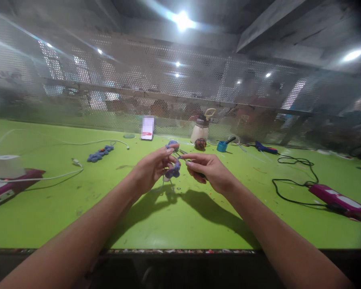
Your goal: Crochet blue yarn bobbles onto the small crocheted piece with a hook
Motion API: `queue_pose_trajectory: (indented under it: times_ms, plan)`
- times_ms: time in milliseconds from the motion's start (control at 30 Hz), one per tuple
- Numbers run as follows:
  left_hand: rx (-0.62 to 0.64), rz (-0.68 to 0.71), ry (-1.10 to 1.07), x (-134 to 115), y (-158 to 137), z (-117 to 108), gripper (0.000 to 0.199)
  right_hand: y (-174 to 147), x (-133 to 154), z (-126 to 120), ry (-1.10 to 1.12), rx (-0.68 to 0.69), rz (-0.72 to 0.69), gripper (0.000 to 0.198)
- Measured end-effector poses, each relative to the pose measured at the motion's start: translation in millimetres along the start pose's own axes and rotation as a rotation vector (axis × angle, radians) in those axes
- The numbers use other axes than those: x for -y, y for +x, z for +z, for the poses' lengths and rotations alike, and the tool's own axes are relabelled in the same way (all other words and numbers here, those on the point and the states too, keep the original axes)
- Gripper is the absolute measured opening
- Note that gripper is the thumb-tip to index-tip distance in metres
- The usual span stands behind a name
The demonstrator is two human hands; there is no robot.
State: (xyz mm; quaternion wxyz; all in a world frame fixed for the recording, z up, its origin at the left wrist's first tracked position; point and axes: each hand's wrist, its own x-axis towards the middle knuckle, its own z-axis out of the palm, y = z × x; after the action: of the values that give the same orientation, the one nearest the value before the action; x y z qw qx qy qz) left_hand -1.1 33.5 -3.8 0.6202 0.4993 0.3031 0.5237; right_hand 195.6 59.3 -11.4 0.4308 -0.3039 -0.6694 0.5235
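Note:
Over the middle of the table, my left hand (pixel 155 166) is closed on a small blue-purple crochet piece (pixel 173 171), which hangs below the fingertips with loose yarn ends trailing. My right hand (pixel 207 168) is closed around a thin crochet hook (pixel 183 152), its tip pointing left toward the piece. Just past my left fingertips shows a blue-purple yarn bundle (pixel 172 144); whether it rests on the table or is held, I cannot tell. A finished-looking blue braided strip (pixel 100 153) lies to the left on the table.
On the green table (pixel 195 233) stand a lit phone (pixel 147 127), a bottle (pixel 200 130), a dark patterned ball (pixel 200 144) and a blue cup (pixel 222 146). Right are a glue gun (pixel 266 148) and a corded power strip (pixel 337 198). Left, a charger (pixel 7 166) sits on another power strip (pixel 6 192).

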Motion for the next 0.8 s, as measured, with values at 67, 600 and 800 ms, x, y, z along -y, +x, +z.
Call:
queue_pose_trajectory:
  times_ms: [67, 600, 800]
  plan:
    - [-0.017, 0.010, 0.042, 3, 2, -1, 0.060, 0, 0, 1, -0.007, 0.003, 0.003, 0.035]
    - [0.050, 0.132, 0.242, 7, 5, 0, 0.087, -1, 1, 6, -0.106, 0.019, 0.022, 0.036]
    - [0.003, 0.249, 0.523, 12, 5, 1, 0.082, -1, 2, 7, -0.010, -0.034, 0.166, 0.034]
